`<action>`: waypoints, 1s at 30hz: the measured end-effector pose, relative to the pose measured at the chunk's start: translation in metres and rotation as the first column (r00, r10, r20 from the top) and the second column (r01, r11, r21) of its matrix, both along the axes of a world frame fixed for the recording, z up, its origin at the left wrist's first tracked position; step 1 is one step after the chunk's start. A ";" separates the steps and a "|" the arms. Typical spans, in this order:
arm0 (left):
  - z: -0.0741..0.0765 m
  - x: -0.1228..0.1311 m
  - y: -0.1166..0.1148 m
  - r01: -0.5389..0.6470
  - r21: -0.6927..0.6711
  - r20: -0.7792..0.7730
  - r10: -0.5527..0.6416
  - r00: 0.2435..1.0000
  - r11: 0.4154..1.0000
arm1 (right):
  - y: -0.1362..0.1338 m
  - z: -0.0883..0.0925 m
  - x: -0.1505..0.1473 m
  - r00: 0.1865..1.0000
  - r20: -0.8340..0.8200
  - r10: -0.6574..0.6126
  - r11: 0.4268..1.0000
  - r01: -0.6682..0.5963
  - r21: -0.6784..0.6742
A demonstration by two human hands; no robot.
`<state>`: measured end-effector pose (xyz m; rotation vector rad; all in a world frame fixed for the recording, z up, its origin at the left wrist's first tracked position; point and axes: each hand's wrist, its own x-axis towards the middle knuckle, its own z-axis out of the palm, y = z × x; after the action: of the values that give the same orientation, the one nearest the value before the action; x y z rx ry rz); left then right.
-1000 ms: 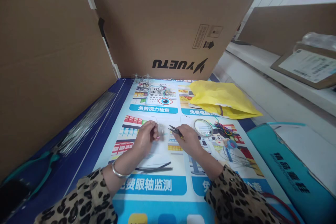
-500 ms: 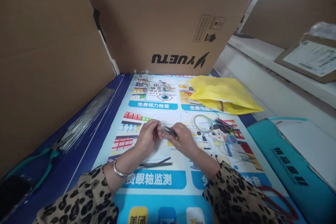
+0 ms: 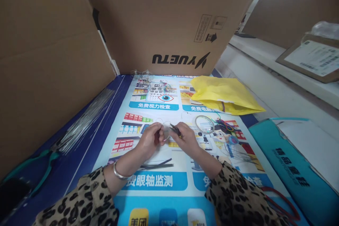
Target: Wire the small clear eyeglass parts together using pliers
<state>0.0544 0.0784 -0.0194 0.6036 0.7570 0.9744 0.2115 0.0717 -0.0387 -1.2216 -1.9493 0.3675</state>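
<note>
My left hand [image 3: 149,140] is closed in a pinch on a thin wire loop [image 3: 166,131] held just above the printed poster mat [image 3: 159,180]. My right hand [image 3: 186,139] grips small dark pliers [image 3: 176,130], their tips touching the loop. Both hands meet at the middle of the mat. A silver bracelet [image 3: 118,172] sits on my left wrist. Both sleeves are leopard print.
Cardboard walls [image 3: 164,21] stand behind and to the left. A bundle of silver wires [image 3: 84,122] and teal pliers [image 3: 39,169] lie at the left. A yellow bag [image 3: 225,95], a wire ring [image 3: 205,124], coloured cords [image 3: 226,127] and a teal bag [image 3: 288,169] lie at the right.
My hands came together. The pliers' tips, apart from the left hand a second ago, now touch the wire loop held by my left fingers.
</note>
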 end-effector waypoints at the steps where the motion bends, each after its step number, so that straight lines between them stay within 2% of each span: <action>1: 0.000 0.000 -0.001 0.023 0.005 0.012 -0.023 1.000 1.000 | 0.000 0.001 0.000 1.000 -0.020 -0.007 1.000 0.007 -0.020; 5: 0.002 0.000 -0.002 0.117 0.065 0.021 -0.118 0.993 0.991 | 0.001 0.003 0.002 0.993 -0.113 -0.029 0.990 0.012 -0.141; 11: 0.003 -0.001 -0.002 0.159 0.078 0.020 -0.161 0.987 0.984 | 0.000 0.005 0.003 0.967 -0.256 0.004 0.950 -0.084 -0.301; 19: 0.001 0.001 0.000 0.173 -0.016 0.039 -0.172 0.984 0.985 | -0.001 0.011 0.001 0.959 -0.282 -0.016 0.937 -0.083 -0.338; 25: -0.006 0.002 0.001 0.208 0.031 -0.033 -0.207 0.978 0.978 | -0.001 0.008 0.002 0.958 -0.285 -0.020 0.932 -0.085 -0.351; 30: -0.005 0.002 -0.001 0.193 0.072 -0.059 -0.189 0.980 0.979 | 0.001 0.005 0.004 0.934 -0.354 -0.047 0.914 -0.102 -0.392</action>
<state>0.0564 0.0775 -0.0242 0.7579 0.6956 0.8164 0.2158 0.0732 -0.0333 -1.2738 -1.6180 0.9803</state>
